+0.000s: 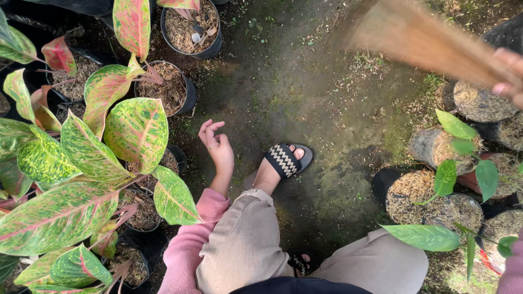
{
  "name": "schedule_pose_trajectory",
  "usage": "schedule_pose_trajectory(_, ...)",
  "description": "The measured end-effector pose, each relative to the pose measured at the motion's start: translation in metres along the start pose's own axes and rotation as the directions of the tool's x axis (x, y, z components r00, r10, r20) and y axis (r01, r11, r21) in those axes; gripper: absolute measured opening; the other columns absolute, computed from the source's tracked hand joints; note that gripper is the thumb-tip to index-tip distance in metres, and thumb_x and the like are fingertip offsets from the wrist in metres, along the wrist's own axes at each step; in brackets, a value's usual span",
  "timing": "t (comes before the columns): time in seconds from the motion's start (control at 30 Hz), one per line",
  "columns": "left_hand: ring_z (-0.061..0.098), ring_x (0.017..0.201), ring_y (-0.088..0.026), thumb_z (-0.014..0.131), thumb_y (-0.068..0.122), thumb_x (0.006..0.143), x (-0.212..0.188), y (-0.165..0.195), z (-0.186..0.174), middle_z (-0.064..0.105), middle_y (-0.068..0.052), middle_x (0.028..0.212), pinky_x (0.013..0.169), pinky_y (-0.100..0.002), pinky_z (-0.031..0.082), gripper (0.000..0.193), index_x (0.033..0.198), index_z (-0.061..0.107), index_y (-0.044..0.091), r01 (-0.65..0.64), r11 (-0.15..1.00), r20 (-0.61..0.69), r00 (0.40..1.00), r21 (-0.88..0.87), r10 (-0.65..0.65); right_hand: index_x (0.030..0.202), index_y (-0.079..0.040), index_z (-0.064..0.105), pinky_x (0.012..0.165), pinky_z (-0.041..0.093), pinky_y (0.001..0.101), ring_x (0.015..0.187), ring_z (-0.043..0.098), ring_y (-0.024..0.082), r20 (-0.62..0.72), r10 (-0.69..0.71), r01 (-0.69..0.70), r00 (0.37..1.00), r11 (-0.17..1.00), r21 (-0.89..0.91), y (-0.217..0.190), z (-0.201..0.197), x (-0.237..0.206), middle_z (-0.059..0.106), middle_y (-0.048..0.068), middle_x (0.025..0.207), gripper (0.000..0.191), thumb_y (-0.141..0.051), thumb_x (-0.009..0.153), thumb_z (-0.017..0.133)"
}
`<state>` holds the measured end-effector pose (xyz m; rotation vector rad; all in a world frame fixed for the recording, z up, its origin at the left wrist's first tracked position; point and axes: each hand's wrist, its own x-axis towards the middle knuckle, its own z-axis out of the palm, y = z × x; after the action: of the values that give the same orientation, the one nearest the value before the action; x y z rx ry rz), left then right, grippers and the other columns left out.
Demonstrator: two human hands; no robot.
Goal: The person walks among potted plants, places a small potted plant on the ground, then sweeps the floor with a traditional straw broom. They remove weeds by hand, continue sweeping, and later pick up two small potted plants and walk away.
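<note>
Broom (419, 41) bristles (straw, blurred) gripped by right hand (509, 76); left hand (218, 146) fingers loosely curled, empty.

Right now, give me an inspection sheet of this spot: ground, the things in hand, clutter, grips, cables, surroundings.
Surface: bare damp ground with moss patches and scattered dry bits.
Job's things: a broom of tan bristles, blurred, held at upper right.
Clutter: dry husk litter on the ground near the right-hand pots.
Grips: left hand empty, fingers curled, touching nothing; right hand at the frame edge, closed on the broom.
Cables: nothing seen.
Surroundings: black pots of pink-and-green leafed plants on the left; pots with plain green leaves on the right; a sandalled foot between them.
</note>
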<state>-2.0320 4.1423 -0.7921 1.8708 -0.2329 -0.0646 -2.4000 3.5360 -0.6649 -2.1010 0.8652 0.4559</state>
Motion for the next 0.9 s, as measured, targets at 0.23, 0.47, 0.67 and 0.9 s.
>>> schedule_pose_trajectory(0.23,0.051,0.119,-0.016,0.049,-0.014,0.084,0.002,-0.004,-0.004,0.045,-0.008,0.141,0.082,-0.023,0.045,0.041,0.112,0.067,0.011,-0.002,1.0,0.009,1.0,0.009,0.002,0.162,-0.008,0.042,0.111,0.048,0.0471,0.125,0.062,0.028,0.174,0.24,-0.12,0.955,0.85,-0.512,-0.09,0.035,-0.04,0.063,0.018,0.135,0.068,-0.013,0.097,0.059)
schedule_pose_trajectory(0.47,0.051,0.122,-0.016,0.049,-0.015,0.083,0.001,-0.006,0.001,0.046,-0.008,0.139,0.083,-0.023,0.046,0.042,0.111,0.067,0.01,-0.04,0.999,-0.003,0.999,0.013,0.04,0.156,-0.001,0.048,0.111,0.048,0.0493,0.125,0.061,0.028,-0.039,-0.125,0.115,0.991,0.974,-0.197,-0.085,-0.018,0.017,0.062,0.021,0.135,0.064,-0.01,0.094,0.061)
schedule_pose_trajectory(0.67,0.052,0.117,-0.015,0.049,-0.014,0.086,0.005,-0.006,-0.013,0.046,-0.007,0.14,0.078,-0.024,0.044,0.041,0.111,0.067,0.013,0.046,0.999,-0.006,0.999,0.015,-0.046,0.149,-0.001,0.047,0.12,0.035,0.0479,0.141,0.049,0.027,0.068,-0.373,0.379,0.925,0.909,-0.172,-0.161,0.018,-0.008,0.056,0.02,0.149,0.072,-0.002,0.081,0.069)
schedule_pose_trajectory(0.9,0.052,0.118,-0.017,0.048,-0.015,0.083,0.009,-0.01,0.002,0.046,-0.008,0.14,0.087,-0.027,0.044,0.043,0.112,0.066,0.012,0.042,0.999,-0.024,0.999,0.006,-0.042,0.15,-0.037,0.051,0.086,0.06,0.0514,0.108,0.068,0.029,0.195,0.12,-0.088,0.974,0.982,-0.168,-0.21,0.073,0.03,0.066,0.006,0.136,0.07,-0.033,0.084,0.075)
